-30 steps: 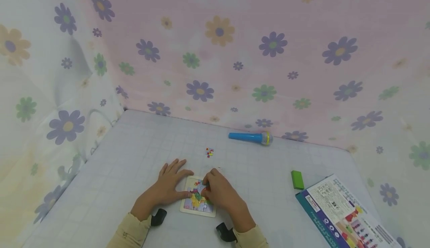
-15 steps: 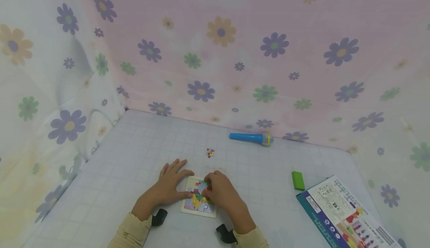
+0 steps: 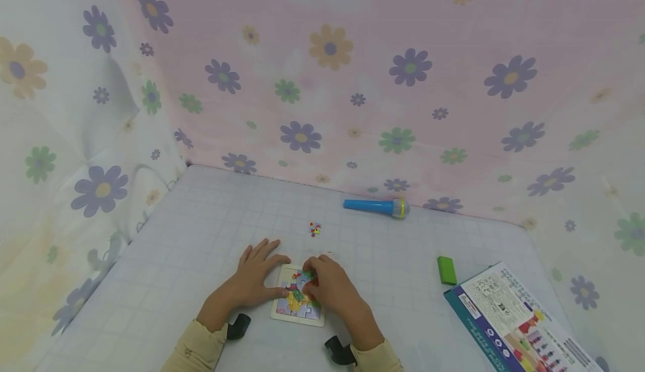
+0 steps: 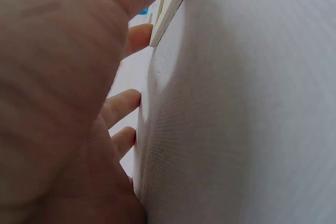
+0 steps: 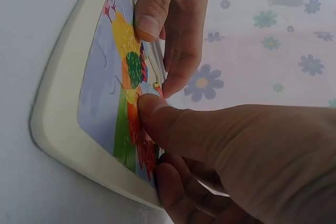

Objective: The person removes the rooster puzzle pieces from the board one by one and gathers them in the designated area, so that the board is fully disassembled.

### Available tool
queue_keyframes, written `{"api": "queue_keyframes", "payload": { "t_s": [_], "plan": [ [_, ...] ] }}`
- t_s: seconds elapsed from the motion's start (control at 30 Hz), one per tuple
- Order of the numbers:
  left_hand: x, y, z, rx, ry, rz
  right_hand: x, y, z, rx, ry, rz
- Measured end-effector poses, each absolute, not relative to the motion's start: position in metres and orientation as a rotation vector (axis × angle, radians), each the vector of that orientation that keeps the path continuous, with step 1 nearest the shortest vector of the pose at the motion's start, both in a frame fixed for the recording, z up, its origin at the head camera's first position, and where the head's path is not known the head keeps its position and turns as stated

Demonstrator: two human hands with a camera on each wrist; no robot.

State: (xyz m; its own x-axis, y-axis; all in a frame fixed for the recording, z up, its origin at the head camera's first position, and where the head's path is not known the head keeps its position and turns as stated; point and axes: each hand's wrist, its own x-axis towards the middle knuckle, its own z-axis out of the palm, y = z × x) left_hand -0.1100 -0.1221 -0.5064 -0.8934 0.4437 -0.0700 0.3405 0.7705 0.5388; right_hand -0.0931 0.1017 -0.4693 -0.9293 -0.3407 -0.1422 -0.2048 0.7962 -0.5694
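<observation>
On the table, the puzzle board (image 3: pixel 297 309) lies flat, long axis running away from the person.

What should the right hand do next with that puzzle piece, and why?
Probably press the piece flat into place. The right hand has thumb and fingers on a piece over the puzzle, which looks nearly complete, while the left hand steadies the tray's left edge. One loose piece lies farther back on the table, likely next.

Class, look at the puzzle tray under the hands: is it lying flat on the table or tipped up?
Flat. The puzzle tray lies picture-up on the table; the left hand presses beside it.
</observation>
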Motion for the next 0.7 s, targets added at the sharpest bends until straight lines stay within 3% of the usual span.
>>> {"api": "queue_keyframes", "payload": {
  "t_s": [0.7],
  "plan": [
    [-0.1083,-0.1222,-0.5038,0.631,2.774,0.806,-0.0864,0.0991,-0.4672,-0.515,2.856,-0.612]
  ]
}}
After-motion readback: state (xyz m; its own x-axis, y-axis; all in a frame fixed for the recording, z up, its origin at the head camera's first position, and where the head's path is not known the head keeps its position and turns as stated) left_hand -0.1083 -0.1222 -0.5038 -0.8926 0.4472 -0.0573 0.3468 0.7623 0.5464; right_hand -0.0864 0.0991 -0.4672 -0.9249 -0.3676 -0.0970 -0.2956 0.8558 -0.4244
